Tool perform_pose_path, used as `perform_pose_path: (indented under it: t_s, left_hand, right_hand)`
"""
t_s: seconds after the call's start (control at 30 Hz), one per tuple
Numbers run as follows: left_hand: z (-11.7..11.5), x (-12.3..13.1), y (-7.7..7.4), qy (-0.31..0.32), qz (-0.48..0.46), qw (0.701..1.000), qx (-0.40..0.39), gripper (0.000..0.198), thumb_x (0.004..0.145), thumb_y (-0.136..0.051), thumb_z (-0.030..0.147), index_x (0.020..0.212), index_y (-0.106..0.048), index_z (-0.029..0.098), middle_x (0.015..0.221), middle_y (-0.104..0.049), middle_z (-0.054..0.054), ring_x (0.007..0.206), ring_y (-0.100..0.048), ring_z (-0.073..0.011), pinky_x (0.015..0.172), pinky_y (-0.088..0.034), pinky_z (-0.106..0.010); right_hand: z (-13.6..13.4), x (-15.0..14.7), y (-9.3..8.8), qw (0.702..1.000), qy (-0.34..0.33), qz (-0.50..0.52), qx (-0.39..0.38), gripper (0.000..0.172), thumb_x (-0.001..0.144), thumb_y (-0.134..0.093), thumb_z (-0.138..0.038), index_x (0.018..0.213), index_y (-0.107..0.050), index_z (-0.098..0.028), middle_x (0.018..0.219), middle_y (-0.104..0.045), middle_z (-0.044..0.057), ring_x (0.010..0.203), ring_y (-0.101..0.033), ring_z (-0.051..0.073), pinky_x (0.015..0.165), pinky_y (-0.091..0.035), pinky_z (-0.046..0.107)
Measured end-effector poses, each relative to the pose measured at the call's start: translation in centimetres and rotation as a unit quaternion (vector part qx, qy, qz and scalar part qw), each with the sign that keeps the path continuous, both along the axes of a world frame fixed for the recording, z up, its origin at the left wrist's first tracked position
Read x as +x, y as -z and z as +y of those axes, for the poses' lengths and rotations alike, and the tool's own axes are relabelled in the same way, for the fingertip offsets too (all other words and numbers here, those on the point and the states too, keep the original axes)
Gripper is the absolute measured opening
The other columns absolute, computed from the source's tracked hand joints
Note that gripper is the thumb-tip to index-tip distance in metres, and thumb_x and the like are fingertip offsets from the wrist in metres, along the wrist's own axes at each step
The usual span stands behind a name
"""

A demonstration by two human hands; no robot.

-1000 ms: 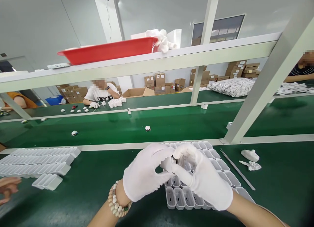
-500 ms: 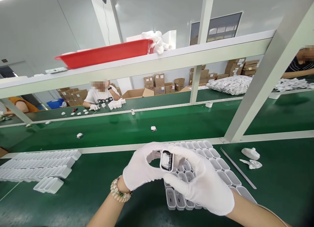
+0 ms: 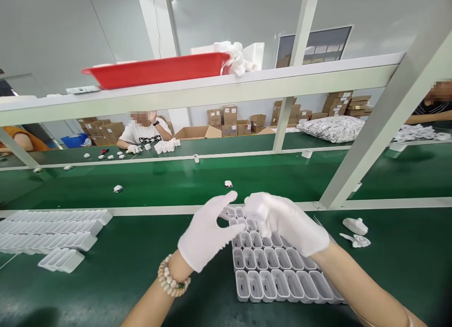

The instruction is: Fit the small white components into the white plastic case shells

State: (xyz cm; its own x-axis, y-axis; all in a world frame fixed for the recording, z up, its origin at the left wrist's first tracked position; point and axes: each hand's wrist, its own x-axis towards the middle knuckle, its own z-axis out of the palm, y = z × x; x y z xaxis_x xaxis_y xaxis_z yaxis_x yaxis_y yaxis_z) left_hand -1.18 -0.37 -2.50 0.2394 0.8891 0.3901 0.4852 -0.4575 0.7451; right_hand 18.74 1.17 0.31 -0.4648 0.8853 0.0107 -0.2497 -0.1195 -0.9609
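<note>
My left hand (image 3: 211,233), in a white glove, has its thumb and fingers spread, with nothing visible between them. To its right, my gloved right hand (image 3: 293,223) is closed with fingers bent downward; what it grips is hidden by the glove. Both hands hover over rows of white oblong plastic housings (image 3: 271,258), open side up, some with a small dark slot inside. The near rows are plainly visible, while my right hand and forearm cover part of the others.
More white housings (image 3: 49,237) stand in rows at left. Metal tweezers (image 3: 318,220) and white scraps (image 3: 356,226) lie right. Small white assemblies (image 3: 228,183) sit on the green belt (image 3: 169,178) behind a pale rail. A slanting post (image 3: 370,124) and shelf with red tray (image 3: 158,72) stand ahead.
My hands have drawn apart. The white housing with electronics inside, held between them before, no longer shows. My left hand has opened, and my right hand has turned palm down.
</note>
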Motion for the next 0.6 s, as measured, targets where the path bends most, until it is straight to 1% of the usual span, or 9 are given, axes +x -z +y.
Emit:
perform_pose_path:
  t_s: [0.03, 0.1, 0.17, 0.27, 0.33, 0.4, 0.47, 0.5, 0.6]
  left_hand:
    - [0.6, -0.5, 0.1, -0.010, 0.036, 0.999, -0.009, 0.051, 0.082, -0.069, 0.035, 0.131, -0.058, 0.026, 0.123, -0.065, -0.006, 0.095, -0.068, -0.0208, 0.090, -0.058, -0.038]
    - [1.9, -1.3, 0.5, -0.026, 0.136, 0.989, -0.043, 0.037, 0.085, -0.064, 0.035, 0.121, -0.065, 0.025, 0.120, -0.066, -0.006, 0.097, -0.068, -0.0232, 0.089, -0.057, -0.038]
    - [3.1, -1.8, 1.3, -0.028, 0.242, 0.966, -0.087, 0.033, 0.088, -0.058, 0.031, 0.119, -0.067, 0.027, 0.119, -0.067, -0.006, 0.098, -0.068, -0.0265, 0.088, -0.056, -0.040]
    - [4.4, -1.7, 3.1, 0.002, 0.325, 0.937, -0.127, 0.037, 0.089, -0.053, 0.026, 0.124, -0.064, 0.033, 0.124, -0.066, -0.006, 0.103, -0.068, -0.0290, 0.087, -0.055, -0.041]
    - [4.8, -1.4, 4.1, 0.018, 0.324, 0.937, -0.129, 0.040, 0.088, -0.053, 0.025, 0.126, -0.063, 0.034, 0.128, -0.064, -0.005, 0.106, -0.067, -0.0292, 0.088, -0.054, -0.040]
    - [5.1, -1.2, 4.9, 0.025, 0.315, 0.940, -0.126, 0.039, 0.087, -0.054, 0.023, 0.123, -0.064, 0.033, 0.129, -0.064, -0.004, 0.106, -0.067, -0.0284, 0.090, -0.053, -0.039]
    - [5.4, -1.1, 5.4, 0.031, 0.313, 0.941, -0.124, 0.035, 0.087, -0.054, 0.022, 0.119, -0.066, 0.032, 0.127, -0.065, -0.003, 0.106, -0.067, -0.0273, 0.091, -0.052, -0.038]
    - [5.5, -1.1, 5.7, 0.033, 0.312, 0.941, -0.124, 0.034, 0.088, -0.053, 0.022, 0.117, -0.067, 0.032, 0.126, -0.065, -0.003, 0.107, -0.066, -0.0270, 0.092, -0.052, -0.038]
    - [6.0, -1.1, 6.6, 0.031, 0.314, 0.941, -0.122, 0.034, 0.090, -0.050, 0.022, 0.120, -0.065, 0.030, 0.127, -0.064, -0.005, 0.109, -0.064, -0.0272, 0.095, -0.050, -0.039]
  right_hand:
    - [0.7, 0.2, 0.2, 0.995, -0.020, 0.073, -0.060, 0.036, 0.086, -0.067, -0.046, 0.065, -0.057, -0.019, 0.059, -0.055, -0.003, 0.051, -0.051, 0.008, 0.050, -0.048, 0.020]
    - [1.7, 0.5, 0.9, 0.970, -0.016, 0.176, -0.166, 0.032, 0.083, -0.072, -0.044, 0.070, -0.057, -0.019, 0.064, -0.057, -0.004, 0.051, -0.052, 0.006, 0.047, -0.046, 0.017]
    - [2.3, 0.6, 1.7, 0.952, 0.001, 0.204, -0.227, 0.028, 0.083, -0.073, -0.042, 0.078, -0.059, -0.018, 0.070, -0.060, -0.002, 0.052, -0.055, 0.006, 0.048, -0.049, 0.017]
    - [2.3, 0.9, 2.4, 0.953, 0.005, 0.178, -0.244, 0.028, 0.086, -0.069, -0.045, 0.086, -0.062, -0.017, 0.079, -0.064, 0.001, 0.059, -0.059, 0.008, 0.054, -0.054, 0.019]
    - [2.4, 1.5, 2.4, 0.976, 0.017, 0.100, -0.191, 0.034, 0.086, -0.066, -0.052, 0.088, -0.063, -0.018, 0.085, -0.066, 0.003, 0.064, -0.061, 0.009, 0.059, -0.056, 0.021]
    - [3.2, 2.3, 2.3, 0.996, 0.050, -0.046, -0.063, 0.044, 0.085, -0.058, -0.063, 0.087, -0.064, -0.019, 0.086, -0.067, 0.004, 0.064, -0.061, 0.012, 0.060, -0.056, 0.025]
    - [5.1, 3.3, 2.2, 0.977, 0.084, -0.185, 0.062, 0.052, 0.084, -0.051, -0.070, 0.086, -0.064, -0.020, 0.078, -0.067, 0.005, 0.060, -0.060, 0.015, 0.058, -0.054, 0.030]
    - [6.5, 3.8, 2.3, 0.962, 0.100, -0.234, 0.098, 0.052, 0.083, -0.052, -0.070, 0.086, -0.065, -0.019, 0.074, -0.067, 0.005, 0.059, -0.060, 0.016, 0.057, -0.053, 0.031]
    - [11.1, 5.0, 3.7, 0.909, 0.155, -0.358, 0.145, 0.041, 0.084, -0.062, -0.058, 0.085, -0.066, -0.017, 0.076, -0.069, 0.005, 0.064, -0.063, 0.016, 0.062, -0.052, 0.030]
